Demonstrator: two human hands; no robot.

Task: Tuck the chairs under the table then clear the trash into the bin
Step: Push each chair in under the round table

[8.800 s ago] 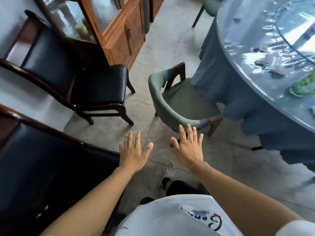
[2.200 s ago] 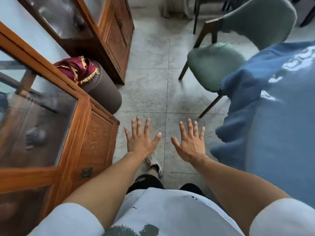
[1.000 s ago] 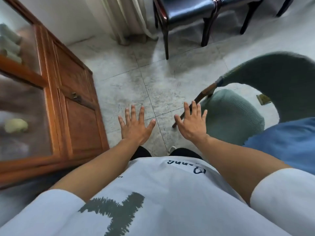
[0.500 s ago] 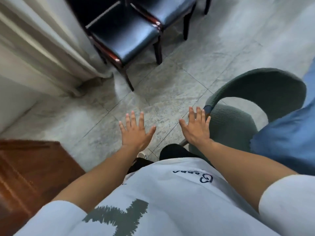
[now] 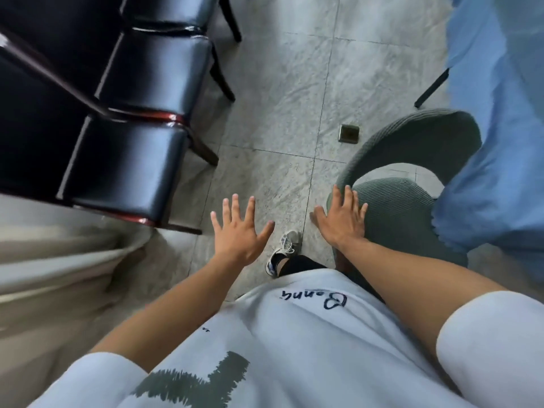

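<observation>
Green chair sits at right centre of frame, curved back toward the floor tiles, seat partly under the blue cloth that hangs off the worktop edge at upper right. Cloth covers the chair's right side; the worktop surface itself is out of frame. Right hand lies flat over the chair's near-left edge, fingers spread, grip open, nothing clasped; whether the palm presses the fabric or only hovers I cannot tell. Left hand held out over the floor, lower centre, fingers splayed wide, grip open and empty. One shoe shows between the two hands, just beside the chair's left edge.

A strip of bare grey tile runs from bottom centre up to top centre, open room between the green chair and the black chairs. Those stand in a row at upper left, seat fronts facing the strip, dark red wood trim on the edges. A small square floor plate sits in the tile just above the green chair's back. Pale curtain bunches at lower left, touching the floor near the closest black chair leg. A dark thin leg pokes out from under the cloth, upper right.
</observation>
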